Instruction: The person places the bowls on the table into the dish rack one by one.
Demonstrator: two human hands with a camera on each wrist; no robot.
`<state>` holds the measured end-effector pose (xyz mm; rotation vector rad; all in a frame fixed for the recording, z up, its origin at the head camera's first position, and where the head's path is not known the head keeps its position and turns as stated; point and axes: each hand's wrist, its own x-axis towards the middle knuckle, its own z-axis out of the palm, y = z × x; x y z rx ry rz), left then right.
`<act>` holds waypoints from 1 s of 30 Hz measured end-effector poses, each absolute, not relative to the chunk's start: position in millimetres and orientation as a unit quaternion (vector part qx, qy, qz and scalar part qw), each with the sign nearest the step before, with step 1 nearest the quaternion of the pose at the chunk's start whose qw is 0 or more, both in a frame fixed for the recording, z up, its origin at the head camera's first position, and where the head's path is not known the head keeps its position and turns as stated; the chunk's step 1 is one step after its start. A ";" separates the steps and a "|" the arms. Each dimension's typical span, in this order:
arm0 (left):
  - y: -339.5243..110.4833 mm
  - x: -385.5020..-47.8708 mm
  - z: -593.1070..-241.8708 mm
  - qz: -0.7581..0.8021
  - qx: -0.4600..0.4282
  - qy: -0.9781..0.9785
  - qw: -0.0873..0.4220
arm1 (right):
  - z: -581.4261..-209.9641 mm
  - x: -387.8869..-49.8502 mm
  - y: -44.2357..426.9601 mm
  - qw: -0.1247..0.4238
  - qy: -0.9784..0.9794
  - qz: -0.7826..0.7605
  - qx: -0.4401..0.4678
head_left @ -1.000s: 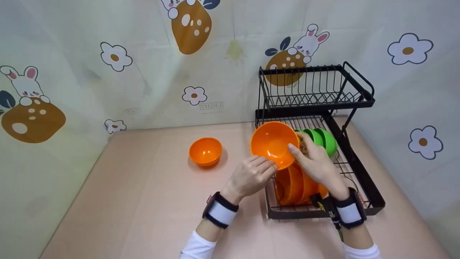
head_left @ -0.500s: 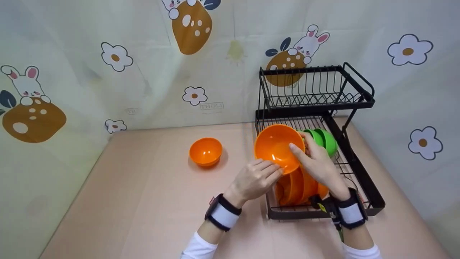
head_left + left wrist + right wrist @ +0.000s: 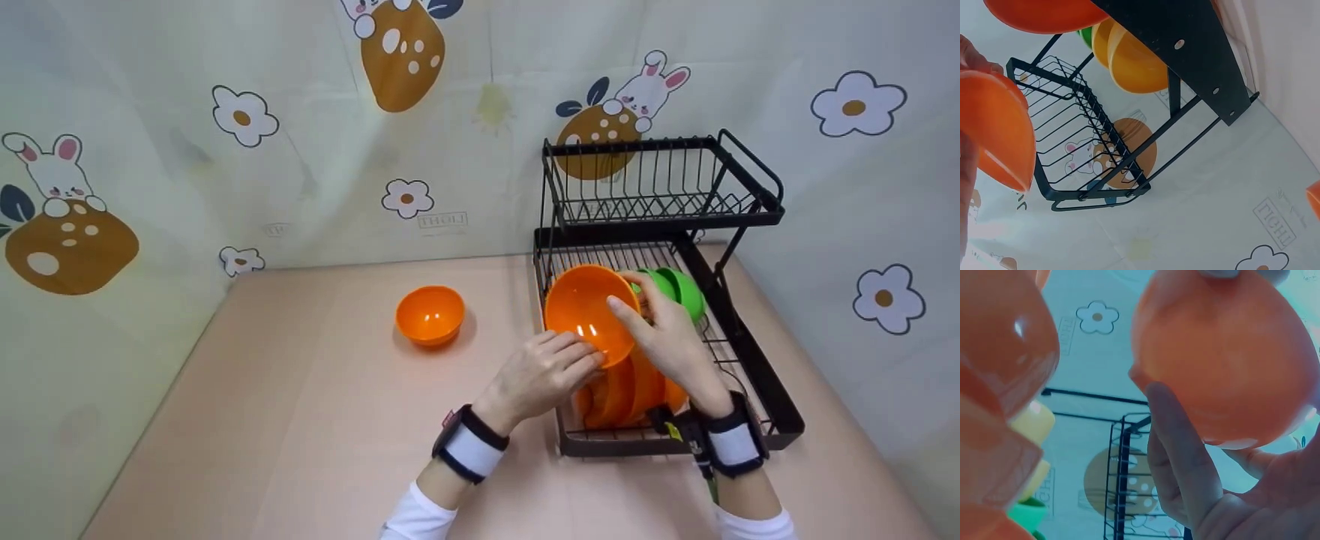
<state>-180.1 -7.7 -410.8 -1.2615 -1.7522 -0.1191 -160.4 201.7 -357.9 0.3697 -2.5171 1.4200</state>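
Observation:
Both hands hold an orange bowl (image 3: 586, 307) above the left side of a black dish rack (image 3: 611, 450), its inside turned toward the head camera. My left hand (image 3: 544, 375) pinches the lower rim. On the right side, my right hand (image 3: 671, 337) grips the bowl with its thumb inside and fingers behind; the right wrist view shows those fingers (image 3: 1179, 444) against the outer wall. Several orange bowls (image 3: 626, 394) stand on edge in the rack's lower tier, partly covered by the held bowl. Green bowls (image 3: 682, 292) stand behind them.
Another orange bowl (image 3: 430, 315) stands upright on the table (image 3: 300, 390), left of the rack. The rack's upper tier (image 3: 660, 206) overhangs the back. Yellow bowls (image 3: 1134, 62) show in the left wrist view. A patterned curtain (image 3: 322, 150) hangs behind the table.
The held bowl has moved right and slightly down, over the orange bowls in the rack. My left hand has moved right with it; the right hand has barely shifted.

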 end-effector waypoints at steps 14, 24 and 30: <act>-13.5 -181.2 -414.8 -0.068 -0.481 -0.795 0.364 | -346.6 -158.5 236.5 0.122 -0.912 0.383 0.086; -14.6 -179.3 -416.9 -0.010 -0.429 -0.877 0.219 | -341.0 -151.6 261.4 0.075 -0.944 0.320 0.019; -13.8 -180.1 -418.8 -0.017 -0.415 -0.890 0.187 | -339.1 -149.4 272.2 0.073 -0.951 0.301 -0.004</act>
